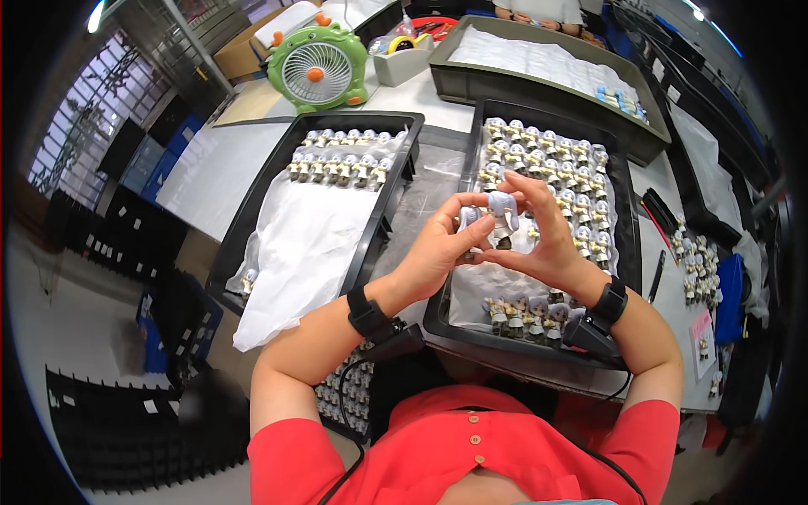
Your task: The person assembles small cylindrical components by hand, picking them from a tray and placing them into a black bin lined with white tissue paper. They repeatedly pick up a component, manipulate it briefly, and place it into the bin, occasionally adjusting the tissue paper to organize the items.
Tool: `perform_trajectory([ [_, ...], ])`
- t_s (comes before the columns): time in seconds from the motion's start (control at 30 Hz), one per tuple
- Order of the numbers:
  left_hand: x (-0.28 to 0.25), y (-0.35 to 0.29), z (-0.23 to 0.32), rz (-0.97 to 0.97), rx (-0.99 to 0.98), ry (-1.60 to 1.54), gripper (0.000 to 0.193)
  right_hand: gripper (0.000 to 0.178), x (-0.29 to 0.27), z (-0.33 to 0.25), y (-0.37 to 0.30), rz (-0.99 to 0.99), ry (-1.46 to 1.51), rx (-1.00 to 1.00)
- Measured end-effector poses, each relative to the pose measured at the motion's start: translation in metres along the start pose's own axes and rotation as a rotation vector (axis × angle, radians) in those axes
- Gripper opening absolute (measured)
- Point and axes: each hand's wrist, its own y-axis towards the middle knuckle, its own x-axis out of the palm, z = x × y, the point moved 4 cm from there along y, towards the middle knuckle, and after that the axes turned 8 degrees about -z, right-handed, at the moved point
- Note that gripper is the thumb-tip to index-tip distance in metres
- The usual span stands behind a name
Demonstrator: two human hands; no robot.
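Observation:
Above the right tray, my two hands meet around small figurines with pale blue-lilac hair. My right hand (551, 240) has thumb and fingers curved about one figurine (503, 220), its fingertips at the head. Thumb and forefinger of my left hand (442, 240) close on a second figurine (469, 219), partly hidden by the fingers; the left thumb reaches the first one too. Below them the right black tray (627, 227) holds rows of like figurines on white lining. The left black tray (240, 227) has two rows at its far end and one figurine (249, 279) near its front left corner.
A green fan (316, 74) and a tape dispenser (400, 63) stand at the back. Behind the right tray is a large olive bin (539, 109) with white lining. Loose figurines (697, 269) and a pen (657, 276) lie at the right. Another person (539, 10) sits at the far side.

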Motion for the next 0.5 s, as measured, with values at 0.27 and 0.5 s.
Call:
perform_trajectory([
  [0.27,0.007,0.003,-0.001,-0.044,0.131,0.226,0.048,0.09,-0.001,-0.007,0.001,-0.039,-0.086,-0.086],
  [0.5,0.007,0.004,-0.005,-0.062,0.047,0.197,0.044,0.092,0.001,-0.013,0.001,-0.079,-0.117,-0.124],
])
